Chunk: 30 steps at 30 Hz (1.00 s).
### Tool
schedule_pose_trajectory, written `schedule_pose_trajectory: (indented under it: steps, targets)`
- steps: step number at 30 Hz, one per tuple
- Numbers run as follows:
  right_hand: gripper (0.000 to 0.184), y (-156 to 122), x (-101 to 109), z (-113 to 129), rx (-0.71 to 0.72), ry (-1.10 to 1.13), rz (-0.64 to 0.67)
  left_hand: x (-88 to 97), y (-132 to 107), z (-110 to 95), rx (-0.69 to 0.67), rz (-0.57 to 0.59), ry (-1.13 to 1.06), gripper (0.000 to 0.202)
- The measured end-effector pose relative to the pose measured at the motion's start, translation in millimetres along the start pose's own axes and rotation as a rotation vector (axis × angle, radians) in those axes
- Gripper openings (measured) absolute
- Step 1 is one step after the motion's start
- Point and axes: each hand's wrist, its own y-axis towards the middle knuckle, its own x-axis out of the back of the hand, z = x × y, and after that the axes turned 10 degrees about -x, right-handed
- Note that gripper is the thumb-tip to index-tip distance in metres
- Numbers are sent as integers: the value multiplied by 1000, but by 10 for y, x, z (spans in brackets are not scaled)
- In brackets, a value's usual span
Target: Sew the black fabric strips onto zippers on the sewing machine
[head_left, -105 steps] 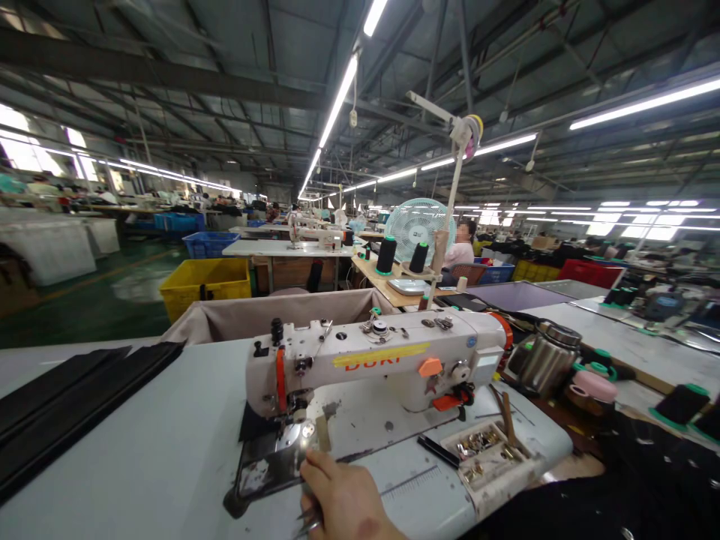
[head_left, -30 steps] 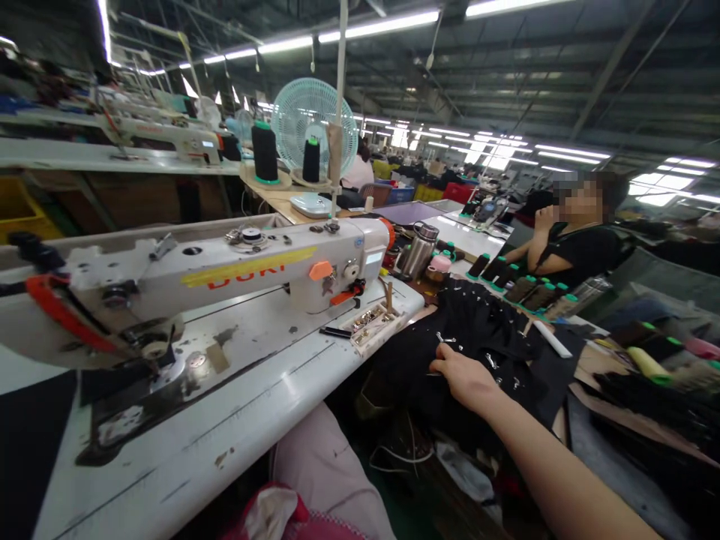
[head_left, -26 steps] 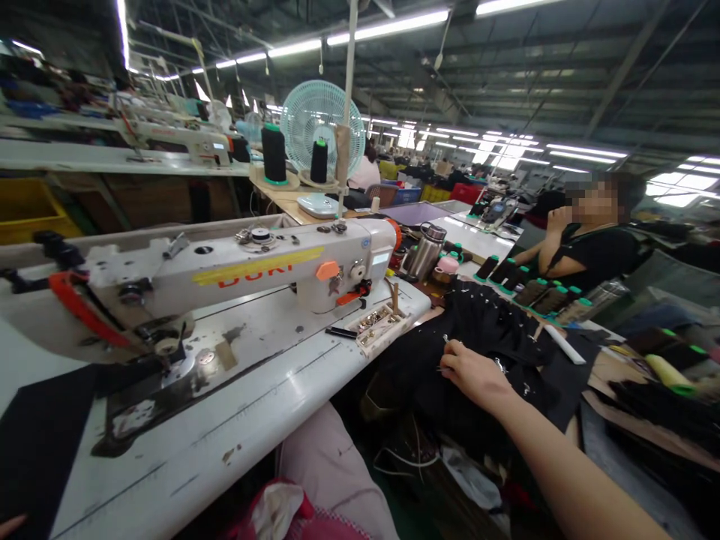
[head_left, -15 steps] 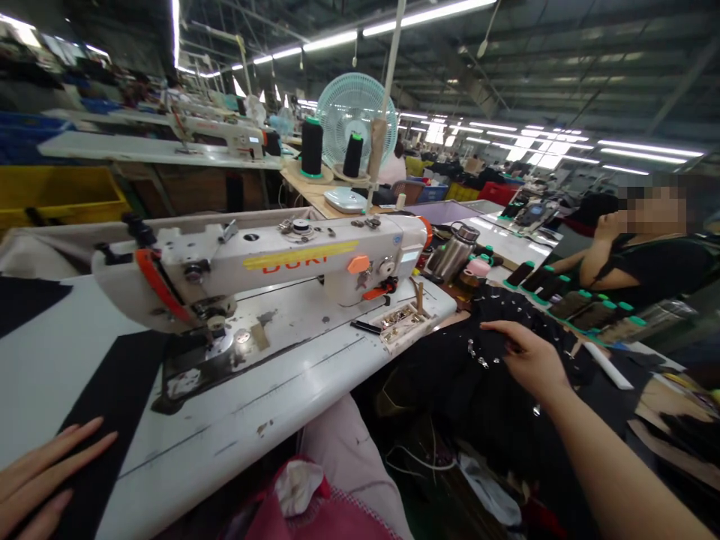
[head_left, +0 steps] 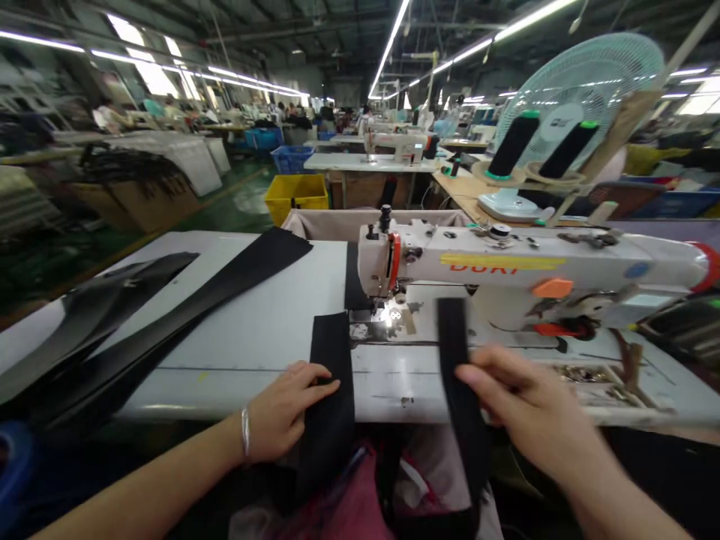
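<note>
My left hand [head_left: 284,412], with a silver bracelet at the wrist, rests its outstretched fingers on a black fabric strip [head_left: 333,349]. This strip lies at the table's front edge and hangs down towards my lap. Between the thumb and fingers of my right hand [head_left: 532,409] is a narrower black strap [head_left: 453,330], its upper end raised before the sewing machine [head_left: 495,262] and its lower part looping down over my lap. Motion blurs the right hand slightly. Under the needle area, another black piece [head_left: 353,277] lies flat beside the machine head.
Long black fabric pieces [head_left: 225,300] lie on the left of the white table [head_left: 253,337]. A tray of small metal parts [head_left: 596,386] is at the right. Behind the machine stand black thread cones [head_left: 513,146] and a fan [head_left: 585,105]. A yellow crate [head_left: 297,193] stands beyond.
My view has swung left. My right hand has come from the dark pile with metal bits to the machine's front, now holding a strap. The strip under my left hand now lies at the front edge.
</note>
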Motion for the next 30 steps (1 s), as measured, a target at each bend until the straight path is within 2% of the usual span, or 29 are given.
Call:
schedule_pose_trajectory:
  steps: [2, 4, 7, 11, 15, 19, 22, 24, 30]
  targets:
    - [35, 277, -374, 189, 55, -57, 82, 34, -54, 0, -19, 43, 69, 90]
    - [30, 508, -675, 253, 87, -124, 66, 71, -48, 77, -31, 89, 111, 90]
    - [23, 721, -907, 185, 166, -192, 41, 134, 117, 298, -34, 103, 154, 82]
    - [39, 854, -901, 81, 353, -260, 147, 229, 527, 700, -38, 47, 202, 65]
    - [46, 996, -839, 96, 432, -301, 216, 265, 897, 975, -97, 22, 196, 46]
    - [37, 1101, -834, 130, 439, -301, 224, 184, 1102, 881, -218, -14, 171, 46]
    - [35, 1117, -850, 125, 428, -296, 212, 60, 1168, 727, -349, 64, 143, 63]
    - [34, 1115, -862, 110, 430, -290, 209, -21, 1183, 677, -351, 96, 154, 71]
    - [41, 1129, -882, 82, 438, -266, 193, -109, 1174, 727, -285, 69, 211, 53]
